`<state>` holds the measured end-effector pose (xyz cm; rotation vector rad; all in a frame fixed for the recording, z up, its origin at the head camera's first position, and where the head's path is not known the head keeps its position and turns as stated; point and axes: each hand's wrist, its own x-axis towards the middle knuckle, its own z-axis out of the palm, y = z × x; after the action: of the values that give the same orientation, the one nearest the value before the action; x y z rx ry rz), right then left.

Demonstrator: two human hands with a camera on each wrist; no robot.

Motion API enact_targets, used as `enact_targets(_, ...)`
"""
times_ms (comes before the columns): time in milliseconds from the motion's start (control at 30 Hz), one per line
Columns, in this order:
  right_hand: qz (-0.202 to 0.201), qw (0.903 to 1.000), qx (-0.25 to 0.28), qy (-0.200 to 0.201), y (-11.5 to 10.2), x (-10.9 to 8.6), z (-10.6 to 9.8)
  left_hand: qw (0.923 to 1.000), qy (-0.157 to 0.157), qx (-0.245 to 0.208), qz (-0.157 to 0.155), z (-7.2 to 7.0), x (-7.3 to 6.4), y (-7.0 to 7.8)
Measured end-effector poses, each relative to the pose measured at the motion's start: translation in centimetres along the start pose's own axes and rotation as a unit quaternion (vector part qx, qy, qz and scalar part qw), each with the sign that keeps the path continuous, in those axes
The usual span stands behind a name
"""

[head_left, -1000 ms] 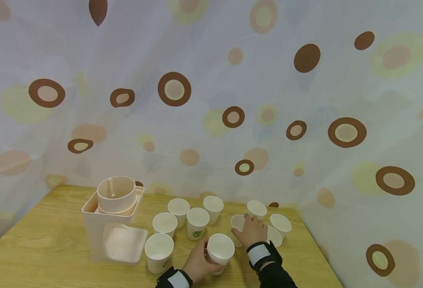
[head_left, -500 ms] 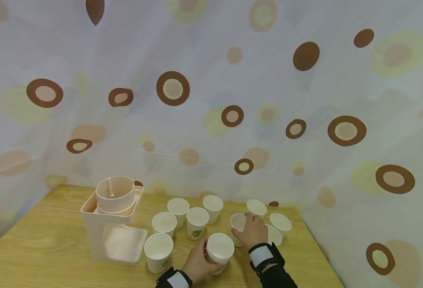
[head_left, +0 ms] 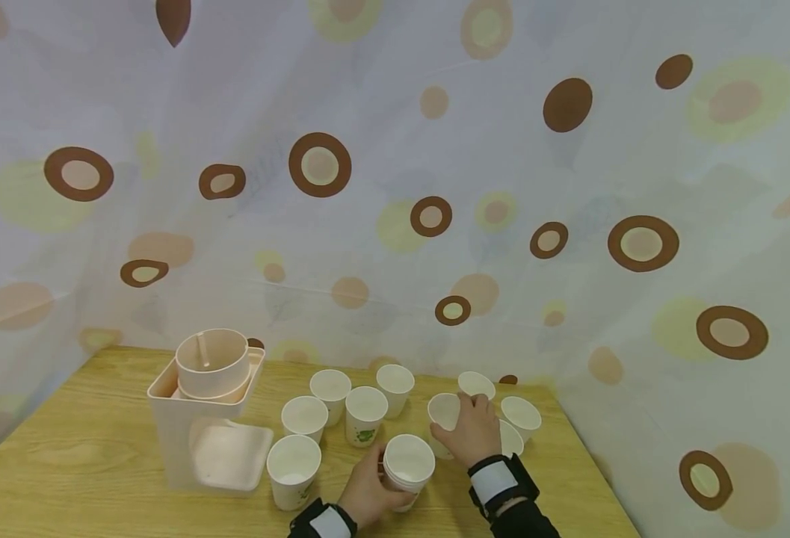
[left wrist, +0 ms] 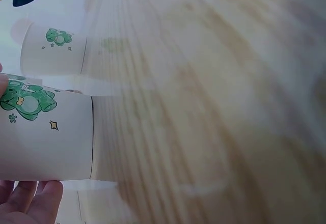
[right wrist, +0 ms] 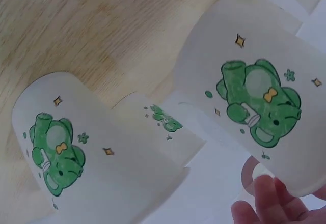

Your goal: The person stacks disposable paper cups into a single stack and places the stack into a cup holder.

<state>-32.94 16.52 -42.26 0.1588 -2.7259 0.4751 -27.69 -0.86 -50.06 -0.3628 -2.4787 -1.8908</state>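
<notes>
A small stack of nested white paper cups (head_left: 408, 469) is gripped by my left hand (head_left: 371, 489), thumb on the near side and fingers round the far left side. Its green bear print (left wrist: 30, 102) and several fingers (left wrist: 48, 198) show in the left wrist view. My right hand (head_left: 473, 432) grips a single paper cup (head_left: 443, 412) at back right of the stack. In the right wrist view, fingertips (right wrist: 267, 196) lie at the rim of this cup (right wrist: 265, 91). Close by the right hand stand more paper cups (head_left: 521, 415), one partly hidden behind the wrist.
Several upright paper cups (head_left: 294, 467) stand left of the stack on the wooden table (head_left: 92, 448). Farther left is a cream plastic container (head_left: 179, 426) with a round cup-like piece (head_left: 213, 366) on top. A patterned curtain (head_left: 368, 246) hangs behind the table.
My right wrist has turned slightly rightward while its hand stays on the single cup. The left hand keeps hold of the stack without visible movement. The head view has shifted slightly.
</notes>
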Motion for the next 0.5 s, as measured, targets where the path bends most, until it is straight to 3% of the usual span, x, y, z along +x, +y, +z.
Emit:
enact_targets(167,0.002,0.9991,0.041,0.002,-0.4,-0.1,-0.6,1.0000,0.000,0.004,-0.002,-0.1,-0.1,0.1)
enact_targets(500,0.003,0.9988,0.048,-0.004,-1.1,-0.6,-1.8,1.0000,-0.006,-0.003,-0.006,-0.1,0.0,0.1)
